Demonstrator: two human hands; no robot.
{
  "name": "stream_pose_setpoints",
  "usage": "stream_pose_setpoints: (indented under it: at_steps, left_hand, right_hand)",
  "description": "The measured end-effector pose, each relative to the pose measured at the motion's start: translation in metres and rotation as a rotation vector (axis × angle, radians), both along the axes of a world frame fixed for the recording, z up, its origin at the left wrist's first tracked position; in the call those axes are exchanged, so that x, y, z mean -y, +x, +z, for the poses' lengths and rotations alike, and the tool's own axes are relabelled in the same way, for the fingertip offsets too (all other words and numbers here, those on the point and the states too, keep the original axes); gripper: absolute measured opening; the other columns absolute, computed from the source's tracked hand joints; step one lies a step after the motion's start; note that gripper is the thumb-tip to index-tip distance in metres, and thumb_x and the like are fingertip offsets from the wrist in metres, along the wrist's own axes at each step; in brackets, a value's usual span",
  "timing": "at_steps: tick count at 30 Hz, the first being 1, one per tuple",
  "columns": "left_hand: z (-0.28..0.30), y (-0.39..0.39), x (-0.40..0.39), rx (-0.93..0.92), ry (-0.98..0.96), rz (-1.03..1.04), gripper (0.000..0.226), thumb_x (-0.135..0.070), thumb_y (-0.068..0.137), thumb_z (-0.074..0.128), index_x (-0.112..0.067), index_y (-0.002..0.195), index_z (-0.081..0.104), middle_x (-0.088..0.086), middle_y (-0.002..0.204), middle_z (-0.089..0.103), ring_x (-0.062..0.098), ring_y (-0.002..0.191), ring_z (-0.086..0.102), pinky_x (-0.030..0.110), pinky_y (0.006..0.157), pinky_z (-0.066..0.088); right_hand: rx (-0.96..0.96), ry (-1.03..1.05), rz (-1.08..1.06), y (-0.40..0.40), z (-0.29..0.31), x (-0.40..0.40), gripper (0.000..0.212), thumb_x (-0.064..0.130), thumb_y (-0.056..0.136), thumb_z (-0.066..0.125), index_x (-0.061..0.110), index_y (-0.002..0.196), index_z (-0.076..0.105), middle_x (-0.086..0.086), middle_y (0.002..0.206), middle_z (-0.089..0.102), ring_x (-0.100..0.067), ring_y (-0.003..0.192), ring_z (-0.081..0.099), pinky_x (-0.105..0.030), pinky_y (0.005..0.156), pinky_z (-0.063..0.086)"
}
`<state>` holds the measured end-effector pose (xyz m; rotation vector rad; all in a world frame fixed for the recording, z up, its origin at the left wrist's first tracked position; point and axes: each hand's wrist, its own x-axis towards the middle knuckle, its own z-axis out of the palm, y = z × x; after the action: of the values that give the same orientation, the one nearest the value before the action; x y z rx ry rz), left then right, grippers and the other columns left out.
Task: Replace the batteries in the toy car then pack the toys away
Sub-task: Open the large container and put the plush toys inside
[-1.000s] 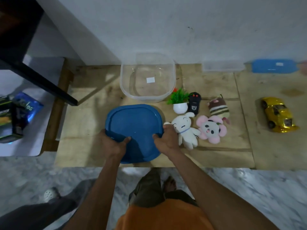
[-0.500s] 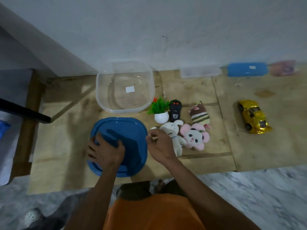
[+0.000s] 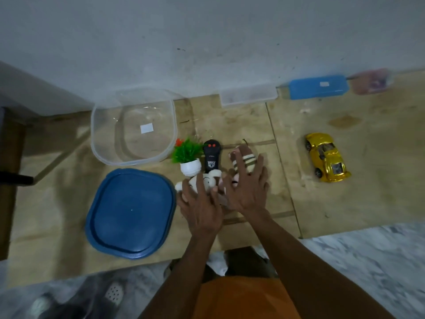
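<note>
A yellow toy car sits alone on the right of the wooden board. An empty clear tub stands at the back, its blue lid flat in front of it. My left hand, fingers spread, lies over the white plush bunny. My right hand, also spread, covers the pink plush toy, which is almost hidden, and reaches onto the striped brown plush. A black remote control and a small potted fake plant stand just behind the hands.
A blue case and a clear flat box lie along the wall at the back right. The board's front edge drops to a marble floor. A sandal rests on the floor at lower left.
My left hand has let go of the blue lid and moved right onto the white bunny. My right hand has moved right and forward over the pink and striped plush toys.
</note>
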<state>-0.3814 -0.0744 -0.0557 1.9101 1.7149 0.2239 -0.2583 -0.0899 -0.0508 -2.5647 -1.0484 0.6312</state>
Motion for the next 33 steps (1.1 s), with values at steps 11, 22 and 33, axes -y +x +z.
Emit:
stream_pose_setpoints:
  at_steps: [11, 22, 33]
  left_hand:
    - [-0.004, 0.023, 0.0, 0.058, -0.019, 0.128, 0.058, -0.048, 0.1, 0.042, -0.033, 0.155, 0.029, 0.016, 0.156, 0.021, 0.04, 0.126, 0.034, 0.053, 0.097, 0.04]
    - [0.042, -0.006, -0.028, 0.319, 0.282, 0.205, 0.051, -0.035, 0.101, 0.052, -0.021, 0.148, 0.041, 0.016, 0.146, 0.033, 0.034, 0.126, 0.044, 0.054, 0.098, 0.048]
    - [0.08, -0.097, -0.233, 0.219, 0.395, 0.164, 0.056, -0.042, 0.099, 0.047, -0.017, 0.149, 0.043, 0.028, 0.144, 0.035, 0.042, 0.128, 0.042, 0.05, 0.102, 0.041]
  right_hand:
    - [-0.124, 0.173, 0.002, 0.021, -0.009, -0.014, 0.07, 0.045, 0.098, 0.049, 0.046, 0.154, 0.006, -0.01, 0.145, 0.027, -0.037, 0.11, 0.056, -0.044, 0.08, 0.053]
    - [-0.146, 0.371, -0.118, 0.037, 0.03, -0.021, 0.072, 0.042, 0.095, 0.059, 0.036, 0.155, 0.02, -0.009, 0.137, 0.039, -0.031, 0.098, 0.062, -0.027, 0.07, 0.04]
    - [-0.087, 0.539, 0.187, -0.071, 0.09, -0.214, 0.067, 0.05, 0.098, 0.048, 0.042, 0.155, 0.013, -0.008, 0.143, 0.033, -0.028, 0.106, 0.06, -0.032, 0.075, 0.052]
